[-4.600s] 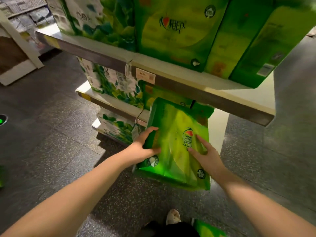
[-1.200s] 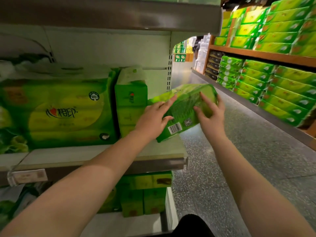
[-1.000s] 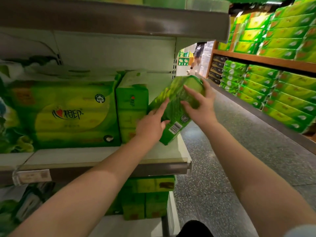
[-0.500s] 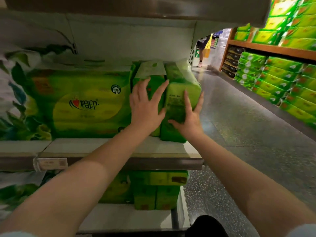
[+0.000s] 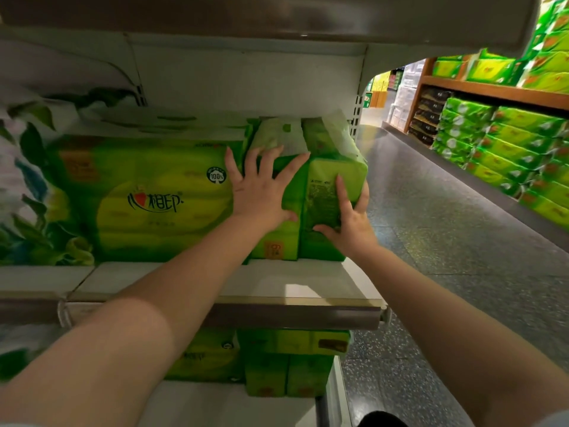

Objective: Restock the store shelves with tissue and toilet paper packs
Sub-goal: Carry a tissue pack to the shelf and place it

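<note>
A green tissue pack stands upright at the right end of the middle shelf. My right hand presses flat against its front and right edge, fingers straight. A second upright green pack stands just left of it, and my left hand lies spread across that pack's face. A large green pack with a red heart logo fills the shelf further left.
The shelf above hangs low over the packs. More green packs sit on the lower shelf. Across the grey aisle floor, a wooden rack holds several rows of green packs.
The pack went from the floor-level shelf up to the middle shelf, was turned upright and slid in beside the other pack. Both hands now press further in against the packs.
</note>
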